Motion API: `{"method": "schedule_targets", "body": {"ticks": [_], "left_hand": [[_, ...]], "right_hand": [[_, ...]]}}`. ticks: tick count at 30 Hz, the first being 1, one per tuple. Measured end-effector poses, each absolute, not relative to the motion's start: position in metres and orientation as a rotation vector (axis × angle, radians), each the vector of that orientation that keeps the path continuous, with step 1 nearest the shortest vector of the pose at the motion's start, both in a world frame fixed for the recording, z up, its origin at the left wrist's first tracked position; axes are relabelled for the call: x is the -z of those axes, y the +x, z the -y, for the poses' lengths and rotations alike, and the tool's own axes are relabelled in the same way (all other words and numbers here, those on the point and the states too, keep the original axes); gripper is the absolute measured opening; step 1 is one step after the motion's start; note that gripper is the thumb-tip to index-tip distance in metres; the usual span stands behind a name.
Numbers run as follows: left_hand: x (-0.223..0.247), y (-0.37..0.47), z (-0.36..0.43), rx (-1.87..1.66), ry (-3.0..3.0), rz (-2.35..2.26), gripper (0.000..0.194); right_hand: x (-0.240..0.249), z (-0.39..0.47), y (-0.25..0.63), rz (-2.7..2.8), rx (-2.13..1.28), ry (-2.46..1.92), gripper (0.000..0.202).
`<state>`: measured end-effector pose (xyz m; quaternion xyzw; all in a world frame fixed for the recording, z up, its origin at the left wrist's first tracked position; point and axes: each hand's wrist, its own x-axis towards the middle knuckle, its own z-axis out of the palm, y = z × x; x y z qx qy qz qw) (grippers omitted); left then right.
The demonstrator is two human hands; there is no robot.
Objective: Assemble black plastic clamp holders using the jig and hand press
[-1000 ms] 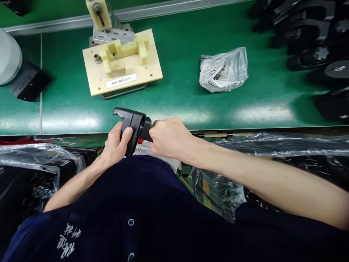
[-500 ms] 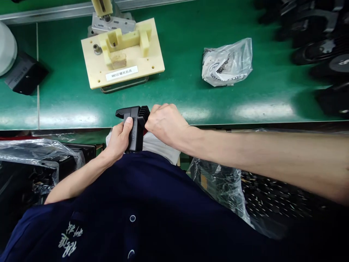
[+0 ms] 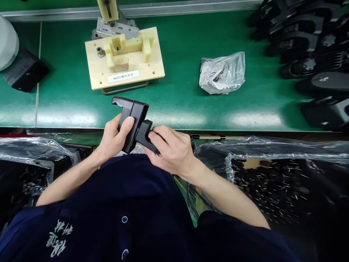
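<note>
A black plastic housing [image 3: 137,110] with a hooked upper end is in my left hand [image 3: 116,134], its thumb pressed along the front face. My right hand [image 3: 173,149] grips a smaller black bracket-shaped part [image 3: 144,134] with curled fingers. That part meets the housing's right side; whether the two are joined I cannot tell. Both pieces are tilted, held just in front of the bench edge. Beyond them stands a cream-coloured fixture [image 3: 125,69] with a white label and raised blocks.
On the green bench [image 3: 177,109] lies a clear plastic bag [image 3: 222,74] with small contents. Black parts [image 3: 313,40] are piled at the right. A black box [image 3: 25,71] stands at the left. Below the edge, a plastic-lined bin [image 3: 269,189] holds many small dark pieces.
My right hand has drawn back and down, and the smaller black part now shows in its fingers. The housing has turned in my left hand. The view has shifted slightly.
</note>
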<state>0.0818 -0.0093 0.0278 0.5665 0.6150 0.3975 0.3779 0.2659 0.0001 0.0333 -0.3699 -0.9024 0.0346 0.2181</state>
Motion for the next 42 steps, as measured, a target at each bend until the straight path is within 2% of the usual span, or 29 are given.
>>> {"method": "schedule_targets", "body": {"ticks": [6, 12, 18, 23, 25, 28, 32, 37, 42], "left_hand": [[-0.031, 0.088, 0.010, -0.890, 1.436, -1.532, 0.049], [-0.025, 0.099, 0.011, -0.629, 0.811, -1.627, 0.059], [-0.042, 0.107, 0.006, -0.639, 0.456, -1.629, 0.056], [-0.059, 0.094, -0.004, -0.417, 0.440, -1.640, 0.053], [-0.060, 0.091, -0.005, -0.457, 0.542, -1.643, 0.057], [-0.057, 0.091, -0.006, -0.752, 0.927, -1.629, 0.063], [-0.054, 0.089, -0.005, -1.140, 1.366, -1.596, 0.062], [-0.050, 0.083, -0.003, -1.095, 1.465, -1.531, 0.058], [-0.044, 0.080, -0.005, -1.025, 1.271, -1.596, 0.057]], "right_hand": [[-0.034, 0.000, 0.273, 2.795, -0.035, -1.051, 0.018], [-0.050, -0.018, 0.267, 3.180, 0.172, -0.845, 0.027], [-0.085, -0.035, 0.254, 3.502, 0.147, -0.589, 0.032], [-0.090, -0.034, 0.240, 3.564, 0.065, -0.595, 0.032], [-0.093, -0.035, 0.239, 3.534, -0.077, -0.657, 0.025], [-0.096, -0.038, 0.243, 3.369, -0.261, -0.880, 0.015], [-0.087, -0.037, 0.254, 3.101, -0.215, -0.944, 0.033], [-0.062, -0.030, 0.261, 2.751, -0.043, -0.841, 0.035], [-0.047, -0.035, 0.255, 2.564, -0.199, -0.955, 0.037]]}}
